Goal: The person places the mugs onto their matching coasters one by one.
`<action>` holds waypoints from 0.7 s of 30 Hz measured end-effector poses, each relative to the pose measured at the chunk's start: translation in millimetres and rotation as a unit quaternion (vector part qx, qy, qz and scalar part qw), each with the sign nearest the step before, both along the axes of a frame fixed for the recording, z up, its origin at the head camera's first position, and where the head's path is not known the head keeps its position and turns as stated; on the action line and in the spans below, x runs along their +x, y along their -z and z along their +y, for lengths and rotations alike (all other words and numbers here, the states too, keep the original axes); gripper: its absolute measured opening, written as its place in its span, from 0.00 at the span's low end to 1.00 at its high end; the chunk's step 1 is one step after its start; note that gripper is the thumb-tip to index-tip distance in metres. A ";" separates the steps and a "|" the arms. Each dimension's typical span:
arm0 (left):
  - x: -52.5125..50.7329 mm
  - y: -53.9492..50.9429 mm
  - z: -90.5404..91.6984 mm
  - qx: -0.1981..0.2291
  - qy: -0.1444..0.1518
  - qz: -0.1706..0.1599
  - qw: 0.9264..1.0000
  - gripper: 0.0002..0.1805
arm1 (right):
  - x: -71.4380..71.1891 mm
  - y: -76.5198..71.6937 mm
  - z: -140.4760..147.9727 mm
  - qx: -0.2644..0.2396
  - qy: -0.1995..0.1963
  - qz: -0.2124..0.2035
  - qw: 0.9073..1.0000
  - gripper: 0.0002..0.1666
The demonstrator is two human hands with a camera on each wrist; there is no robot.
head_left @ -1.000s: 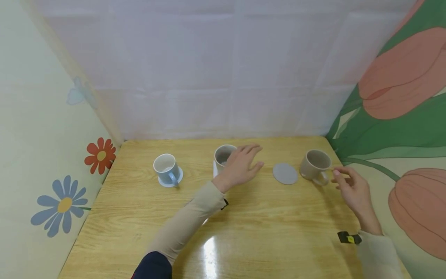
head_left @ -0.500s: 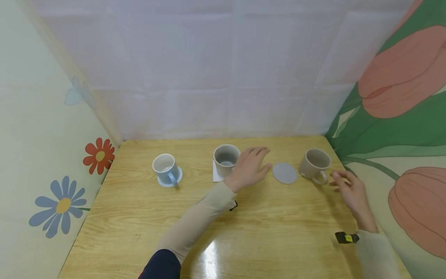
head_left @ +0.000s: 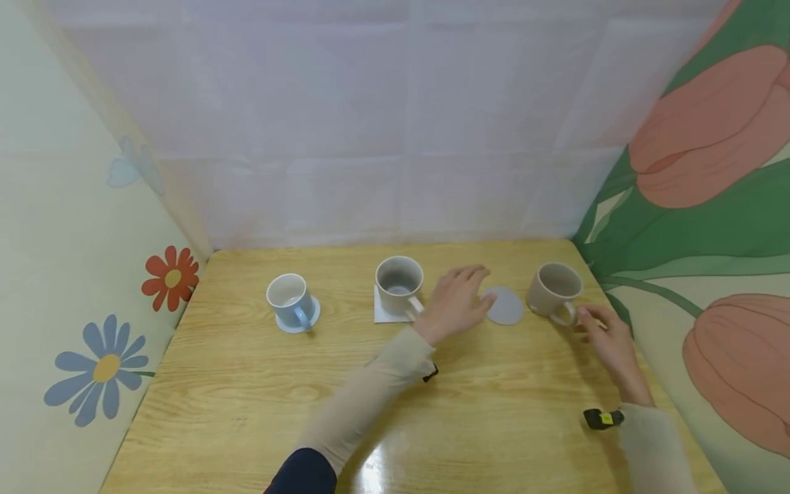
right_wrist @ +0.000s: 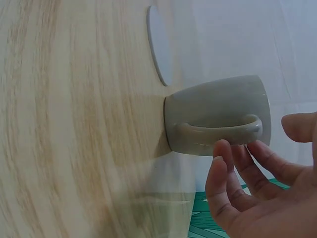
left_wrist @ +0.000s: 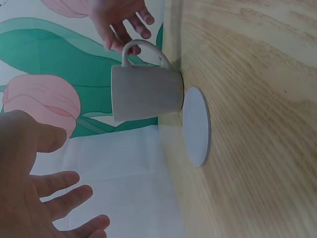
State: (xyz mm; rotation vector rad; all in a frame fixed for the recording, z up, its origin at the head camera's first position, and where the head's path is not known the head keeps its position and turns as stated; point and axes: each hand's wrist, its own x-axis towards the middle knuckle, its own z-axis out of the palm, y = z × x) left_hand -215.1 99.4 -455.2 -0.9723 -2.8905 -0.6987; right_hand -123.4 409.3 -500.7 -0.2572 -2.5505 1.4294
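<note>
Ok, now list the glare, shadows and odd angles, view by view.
Head view: bright glare on the table near the bottom edge, soft shadow by the right hand; left wrist view: scene turned sideways, left hand dim; right wrist view: also sideways, small glints on the handle of the mug.

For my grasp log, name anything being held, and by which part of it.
Nothing is held. The right hand is at the rightmost mug's handle, thumb apart; contact cannot be told. The left hand is empty.
</note>
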 end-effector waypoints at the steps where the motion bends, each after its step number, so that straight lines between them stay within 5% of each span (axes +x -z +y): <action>1: 1.2 -0.2 1.4 -0.001 -0.002 -0.003 1.000 0.32 | -0.6 1.1 -0.3 0.000 -0.004 -0.003 1.000 0.30; 14: 2.7 15.7 13.8 0.004 -0.022 0.002 1.000 0.30 | -7.0 11.3 -3.5 -0.036 -0.035 -0.043 0.998 0.35; 21: 2.4 28.9 19.5 0.014 -0.026 -0.003 1.000 0.29 | -8.6 17.4 -2.2 -0.084 -0.047 -0.033 0.995 0.27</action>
